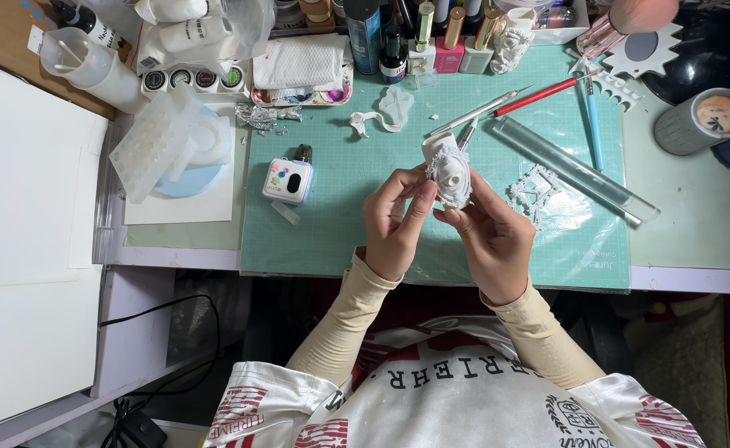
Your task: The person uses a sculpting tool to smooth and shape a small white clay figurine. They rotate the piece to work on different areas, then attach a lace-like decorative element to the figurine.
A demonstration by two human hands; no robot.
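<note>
- Head view over a crowded craft desk: a green cutting mat (340, 224) covers the middle, with a person in long beige sleeves seated at its near edge
- Clear acrylic rod (576, 170) lies slantwise across the mat's right half, with a white lacy cut-out (535, 189) on clear film just beside it
- Left hand (394, 226) and right hand (491, 241) meet above the mat's centre, both closed around one small white moulded ornament (448, 170) held upright between them
- Left-hand fingers curl in narrowly, the thumb pressing the ornament's frilled left edge; right hand cradles it from behind and below, fingers half folded
- Ornament looks light enough for fingertips alone, and appears stiff in the body with a thin, ruffled rim around an oval recess that would likely chip or dent under a squeeze
- Safest hold, by the look of it, is the plain back and the thicker top block, not the frill
- White cube gadget with coloured dots (288, 180) sits on the mat to the left, well apart from the hands
- Red-handled craft knife (539, 95) and blue-handled tool (593, 124) rest beyond the rod, untouched
</note>
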